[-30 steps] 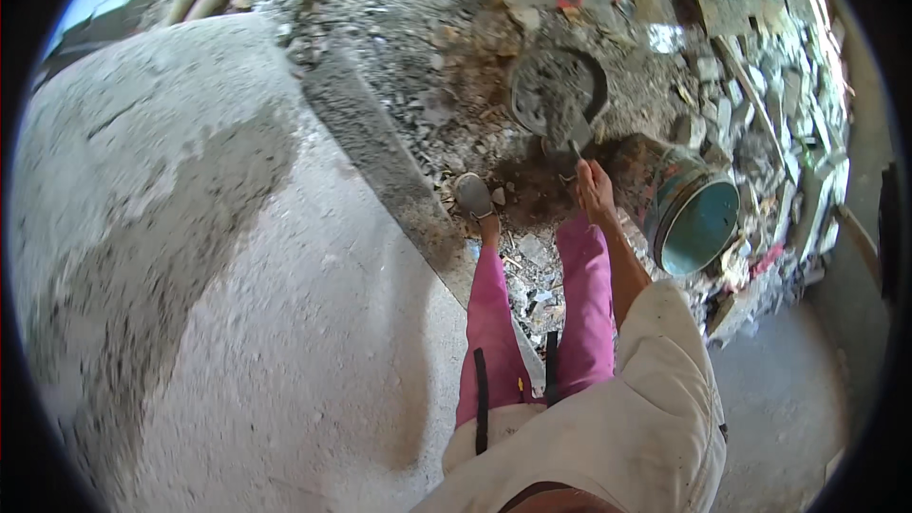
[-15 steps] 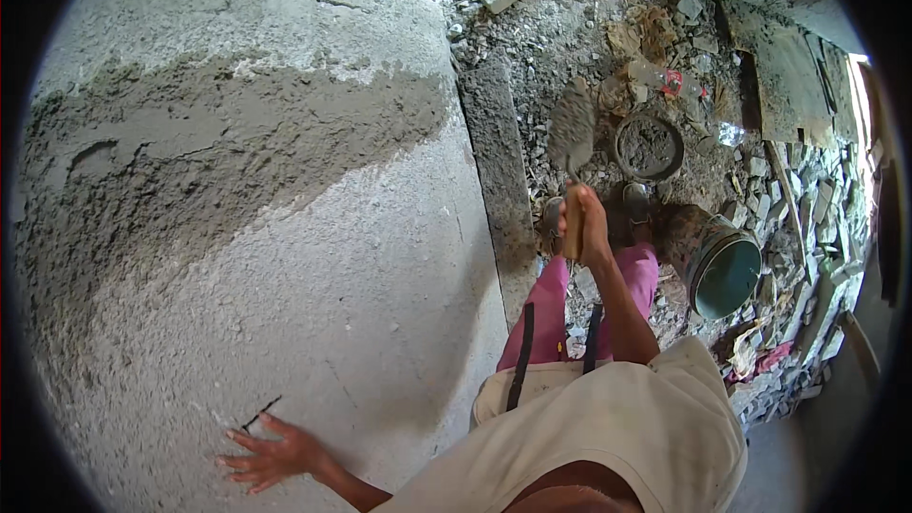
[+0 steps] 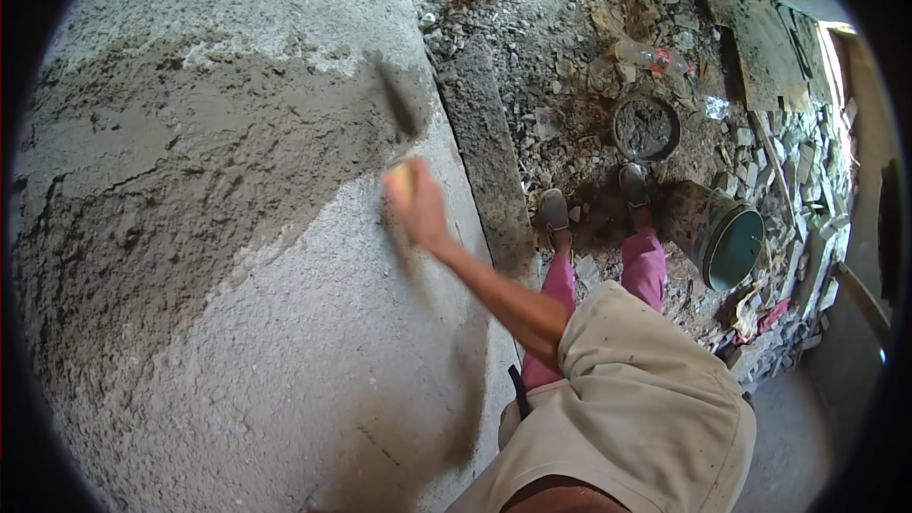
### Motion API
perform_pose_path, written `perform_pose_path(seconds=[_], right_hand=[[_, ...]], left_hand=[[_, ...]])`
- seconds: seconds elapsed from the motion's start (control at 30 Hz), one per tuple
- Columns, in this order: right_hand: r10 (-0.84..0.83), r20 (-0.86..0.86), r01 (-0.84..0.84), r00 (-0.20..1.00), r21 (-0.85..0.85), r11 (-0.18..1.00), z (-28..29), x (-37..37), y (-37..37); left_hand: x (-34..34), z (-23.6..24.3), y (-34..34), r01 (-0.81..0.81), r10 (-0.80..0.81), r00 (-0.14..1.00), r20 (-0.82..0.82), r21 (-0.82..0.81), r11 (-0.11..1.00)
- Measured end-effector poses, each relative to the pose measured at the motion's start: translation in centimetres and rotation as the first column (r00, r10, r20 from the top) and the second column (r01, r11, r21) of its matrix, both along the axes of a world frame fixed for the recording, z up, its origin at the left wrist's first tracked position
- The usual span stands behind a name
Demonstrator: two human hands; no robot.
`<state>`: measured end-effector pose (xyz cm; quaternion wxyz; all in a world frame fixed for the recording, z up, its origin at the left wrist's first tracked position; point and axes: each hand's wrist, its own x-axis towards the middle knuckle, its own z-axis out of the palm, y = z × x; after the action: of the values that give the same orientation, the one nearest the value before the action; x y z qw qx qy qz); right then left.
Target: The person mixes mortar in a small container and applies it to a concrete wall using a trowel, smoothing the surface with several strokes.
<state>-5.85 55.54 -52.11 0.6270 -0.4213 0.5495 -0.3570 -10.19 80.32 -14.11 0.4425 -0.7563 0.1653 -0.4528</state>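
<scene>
The trowel (image 3: 398,106) was located at the upper centre of the frame, its blade (motion-blurred; contact could not be determined) at the right end of the wet mortar band (image 3: 180,171) on the wall (image 3: 313,351). The right hand (image 3: 425,212) held its handle, fingers wrapped closed. The round pan (image 3: 674,128) sat upper right, above the bucket (image 3: 736,249).

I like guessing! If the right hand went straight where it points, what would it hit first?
Leading with the trowel, the right hand would probably meet the dark cement patch on the wall first, though depth is unclear.
</scene>
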Motion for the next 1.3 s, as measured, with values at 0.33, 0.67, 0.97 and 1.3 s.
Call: perform_pose_path(seconds=[0.33, 0.67, 0.97, 1.3], right_hand=[[0.312, -0.257, -0.263, 0.915, 0.207, 0.942, -1.9, -7.6, -3.3], [0.409, -0.564, -0.442, 0.717, 0.085, 0.893, -12.9, -3.7, -12.6], [0.537, -0.572, -0.639, 0.62, 0.03, 0.769, -9.7, -3.9, -15.2], [0.715, -0.199, -0.728, 0.67, 0.014, 0.685, -0.5, -8.1, -16.0]], left_hand=[[0.1, 2.0, -1.7, 0.277, -0.272, 0.944, -0.186, 0.005, 0.961], [0.6, 0.2, 1.0, 0.198, -0.243, 0.92, -0.307, -0.169, 0.965], [0.8, -0.2, 3.5, 0.121, -0.258, 0.881, -0.397, -0.338, 0.933], [0.7, -0.2, 6.9, 0.012, -0.282, 0.838, -0.467, -0.5, 0.866]])
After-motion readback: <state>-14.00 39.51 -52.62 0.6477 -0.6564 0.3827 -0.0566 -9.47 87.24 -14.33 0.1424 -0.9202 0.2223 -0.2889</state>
